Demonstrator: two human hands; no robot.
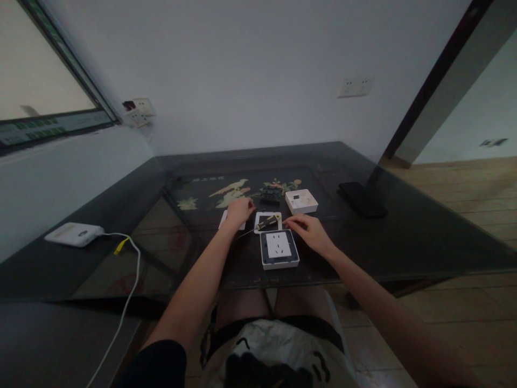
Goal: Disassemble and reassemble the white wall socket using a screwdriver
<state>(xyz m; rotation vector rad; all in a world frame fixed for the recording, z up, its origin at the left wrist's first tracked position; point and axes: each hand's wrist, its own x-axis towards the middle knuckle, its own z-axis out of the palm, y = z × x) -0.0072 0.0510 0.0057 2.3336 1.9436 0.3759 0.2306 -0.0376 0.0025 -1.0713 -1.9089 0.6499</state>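
A white wall socket [278, 245] in a square box lies near the table's front edge, face up. Behind it is a white square frame [262, 230], with a screwdriver [268, 222] lying across it. My left hand [240, 210] is closed in a pinch beside small dark bits [260, 209], over a white plate [223, 216] that it partly covers. What its fingertips hold, if anything, is too small to make out. My right hand [309, 230] is also pinched, right of the screwdriver's handle and above the socket's right corner. Anything between its fingertips is too small to name.
Farther back are an open white box [301, 201] and a black plastic part [271, 194]. A black phone [362, 199] lies to the right. At the left, a white device [75, 234] has a white cable [138, 269] running off the dark glossy table [420, 231].
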